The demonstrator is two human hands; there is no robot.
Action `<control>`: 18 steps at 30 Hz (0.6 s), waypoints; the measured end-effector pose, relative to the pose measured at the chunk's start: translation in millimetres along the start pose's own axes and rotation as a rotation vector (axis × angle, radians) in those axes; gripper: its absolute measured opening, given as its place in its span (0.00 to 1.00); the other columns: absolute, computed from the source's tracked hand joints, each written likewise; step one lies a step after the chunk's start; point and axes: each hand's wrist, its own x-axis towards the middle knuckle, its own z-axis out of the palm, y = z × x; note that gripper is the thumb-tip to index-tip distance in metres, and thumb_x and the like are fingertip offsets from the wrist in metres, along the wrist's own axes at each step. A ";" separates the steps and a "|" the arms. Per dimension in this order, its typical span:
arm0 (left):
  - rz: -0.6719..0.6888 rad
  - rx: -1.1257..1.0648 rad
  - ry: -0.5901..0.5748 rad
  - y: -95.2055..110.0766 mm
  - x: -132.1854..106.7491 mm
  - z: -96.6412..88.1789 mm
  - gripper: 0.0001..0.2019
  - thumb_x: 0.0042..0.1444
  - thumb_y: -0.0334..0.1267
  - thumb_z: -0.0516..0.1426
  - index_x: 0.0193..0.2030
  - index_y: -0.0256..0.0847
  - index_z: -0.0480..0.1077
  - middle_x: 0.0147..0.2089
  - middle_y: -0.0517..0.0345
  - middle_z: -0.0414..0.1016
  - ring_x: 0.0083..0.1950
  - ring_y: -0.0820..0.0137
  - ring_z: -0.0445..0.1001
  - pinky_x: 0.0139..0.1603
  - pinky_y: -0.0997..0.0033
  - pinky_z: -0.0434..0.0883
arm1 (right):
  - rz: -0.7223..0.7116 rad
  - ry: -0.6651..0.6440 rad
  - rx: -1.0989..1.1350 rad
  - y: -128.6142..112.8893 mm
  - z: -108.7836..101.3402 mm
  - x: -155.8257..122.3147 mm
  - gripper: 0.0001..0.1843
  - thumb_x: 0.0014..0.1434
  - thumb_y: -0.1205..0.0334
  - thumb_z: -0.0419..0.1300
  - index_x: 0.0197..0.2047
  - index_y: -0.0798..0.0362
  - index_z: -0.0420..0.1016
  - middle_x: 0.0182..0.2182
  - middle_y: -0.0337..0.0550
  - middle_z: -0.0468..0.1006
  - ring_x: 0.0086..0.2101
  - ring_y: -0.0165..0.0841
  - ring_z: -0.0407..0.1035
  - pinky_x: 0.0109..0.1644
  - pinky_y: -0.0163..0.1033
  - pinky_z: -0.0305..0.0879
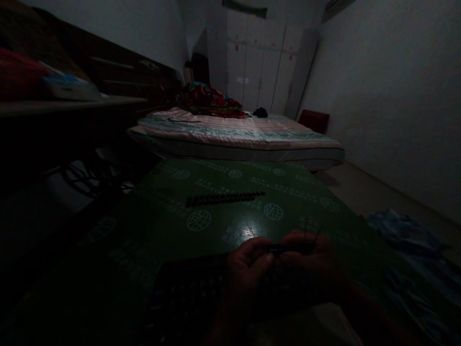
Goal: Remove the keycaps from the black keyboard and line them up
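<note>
Dim light hides much detail. Both my hands meet above a black keyboard (187, 293). My left hand (248, 264) is closed, its thumb and fingers pinching a small dark piece (276, 249), perhaps a keycap. Against the same piece rest the fingertips of my right hand (311, 254), which is also closed. Two thin wire prongs stick up from the right hand, apparently part of a wire keycap puller (317, 234); its handle is hard to make out. Farther up the table, black keycaps (223, 198) lie in rows. My hands and forearms cover the keyboard's right part.
A green table (230, 180) with pale globe prints carries everything. Beyond its far edge stands a bed (252, 137) with a red patterned blanket (212, 101). A shelf (118, 100) runs along the left; bluish cloth (403, 233) lies at the right.
</note>
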 end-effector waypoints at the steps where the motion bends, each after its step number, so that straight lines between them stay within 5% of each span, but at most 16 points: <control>1: 0.004 0.000 0.006 -0.6 0.2 0.0 0.13 0.40 0.34 0.62 0.35 0.36 0.72 0.27 0.58 0.76 0.27 0.72 0.73 0.30 0.75 0.69 | 0.008 0.007 -0.003 0.7 0.4 -0.3 0.10 0.37 0.63 0.68 0.27 0.54 0.76 0.24 0.40 0.78 0.27 0.33 0.72 0.30 0.34 0.68; 11: -0.033 0.042 -0.045 -10.0 10.1 -7.7 0.15 0.42 0.37 0.63 0.39 0.38 0.74 0.36 0.55 0.78 0.37 0.67 0.74 0.37 0.73 0.70 | 0.045 0.130 0.068 12.2 11.7 -8.2 0.15 0.32 0.57 0.71 0.24 0.54 0.74 0.20 0.40 0.76 0.24 0.33 0.71 0.27 0.35 0.68; 18: -0.191 -0.161 -0.154 -11.0 10.6 -7.7 0.17 0.42 0.35 0.63 0.42 0.36 0.74 0.35 0.52 0.79 0.34 0.68 0.75 0.38 0.72 0.69 | -0.275 0.087 -0.229 14.5 12.3 -18.1 0.04 0.43 0.60 0.66 0.25 0.50 0.77 0.23 0.40 0.76 0.26 0.32 0.70 0.30 0.34 0.67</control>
